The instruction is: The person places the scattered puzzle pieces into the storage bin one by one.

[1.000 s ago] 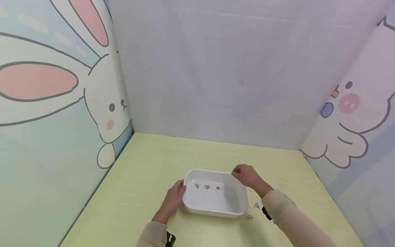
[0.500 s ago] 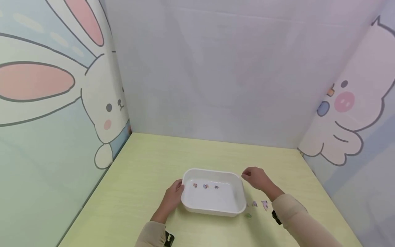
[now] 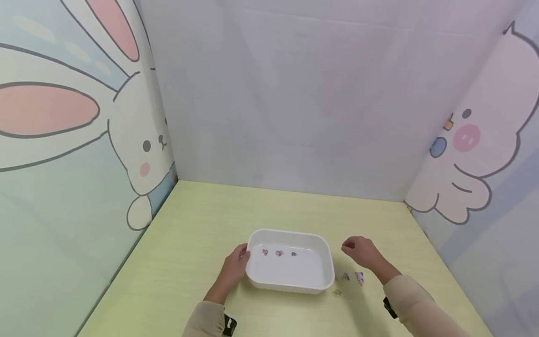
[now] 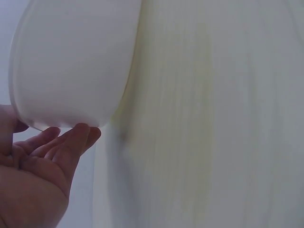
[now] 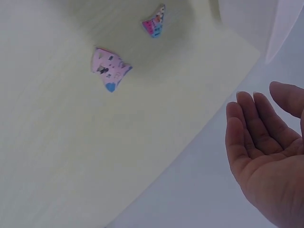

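Observation:
A white rectangular basin [image 3: 290,274] stands on the table, and my left hand [image 3: 235,264] grips its left end. In the left wrist view the thumb is at the rim while the fingertips [image 4: 81,129] press the outer wall. Three small colourful pieces, like wrapped candies, lie in a row on the basin's floor, among them a blue-and-orange one [image 3: 279,252]. My right hand [image 3: 362,250] hovers to the right of the basin, fingers loosely bent, holding nothing. Below it on the table lie a pink patterned piece [image 5: 108,66] and a smaller pink-and-blue piece [image 5: 155,23].
A green piece [image 3: 337,293] lies by the basin's front right corner. Pale yellow table [image 3: 202,210] surrounds the basin. A plain grey-white curtain [image 3: 278,103] closes the back, with cartoon-printed panels, a rabbit [image 3: 141,140] on the left one, at both sides.
My right hand has moved right, away from the basin's far right rim, and a little nearer, uncovering the pink piece on the table. The left hand keeps its grip; the view shifts slightly.

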Tool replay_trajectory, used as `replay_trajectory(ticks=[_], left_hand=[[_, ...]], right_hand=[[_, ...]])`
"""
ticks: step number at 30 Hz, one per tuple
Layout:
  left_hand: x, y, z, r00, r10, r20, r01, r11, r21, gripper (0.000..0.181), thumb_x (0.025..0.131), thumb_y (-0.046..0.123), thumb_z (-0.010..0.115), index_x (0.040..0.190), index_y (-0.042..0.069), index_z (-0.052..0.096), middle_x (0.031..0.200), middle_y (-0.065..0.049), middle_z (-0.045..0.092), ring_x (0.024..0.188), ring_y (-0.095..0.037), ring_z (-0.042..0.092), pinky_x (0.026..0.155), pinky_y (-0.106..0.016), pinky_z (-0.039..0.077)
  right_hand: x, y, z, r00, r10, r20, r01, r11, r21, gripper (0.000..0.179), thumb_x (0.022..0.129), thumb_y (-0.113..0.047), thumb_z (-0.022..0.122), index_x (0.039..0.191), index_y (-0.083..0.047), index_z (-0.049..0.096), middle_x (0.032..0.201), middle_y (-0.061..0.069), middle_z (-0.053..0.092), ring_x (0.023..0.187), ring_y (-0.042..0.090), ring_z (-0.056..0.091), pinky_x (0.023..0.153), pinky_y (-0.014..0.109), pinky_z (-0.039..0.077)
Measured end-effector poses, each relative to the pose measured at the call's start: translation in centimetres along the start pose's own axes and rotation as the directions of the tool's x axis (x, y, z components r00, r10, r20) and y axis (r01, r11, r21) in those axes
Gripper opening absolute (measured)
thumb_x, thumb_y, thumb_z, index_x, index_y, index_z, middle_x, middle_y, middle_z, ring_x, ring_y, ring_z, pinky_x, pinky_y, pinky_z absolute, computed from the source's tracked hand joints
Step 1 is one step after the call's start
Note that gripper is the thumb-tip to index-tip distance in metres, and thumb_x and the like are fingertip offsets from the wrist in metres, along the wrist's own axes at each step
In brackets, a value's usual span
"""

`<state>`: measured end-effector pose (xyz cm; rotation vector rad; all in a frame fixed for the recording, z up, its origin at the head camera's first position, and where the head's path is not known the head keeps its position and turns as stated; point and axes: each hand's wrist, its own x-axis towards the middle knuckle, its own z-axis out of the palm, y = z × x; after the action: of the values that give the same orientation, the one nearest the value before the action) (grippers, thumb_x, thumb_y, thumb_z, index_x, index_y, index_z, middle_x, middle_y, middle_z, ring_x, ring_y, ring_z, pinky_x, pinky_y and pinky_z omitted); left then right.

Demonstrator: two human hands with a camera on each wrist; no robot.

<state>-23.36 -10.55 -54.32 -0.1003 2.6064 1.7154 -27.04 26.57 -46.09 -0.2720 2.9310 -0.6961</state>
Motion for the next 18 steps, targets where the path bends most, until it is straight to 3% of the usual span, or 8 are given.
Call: replay_trajectory(ticks=[18], left_hand=[[0.0, 0.0, -0.2, 1.0, 0.012, 0.001, -0.012, 1.0, 0.007, 0.038, 0.102, 0.019, 0.048, 0.135, -0.001, 0.052, 0.132, -0.022, 0.056, 0.123, -0.042, 0.05, 0.101, -0.058, 0.039]], right_hand=[[-2.3, 3.7, 1.8, 0.996, 0.092, 0.0, -0.092, 0.996, -0.018, 0.011, 0.089, -0.005, 0.067, 0.093, 0.005, 0.066, 0.083, 0.004, 0.063, 0.077, 0.022, 0.061, 0.068, 0.042, 0.053]])
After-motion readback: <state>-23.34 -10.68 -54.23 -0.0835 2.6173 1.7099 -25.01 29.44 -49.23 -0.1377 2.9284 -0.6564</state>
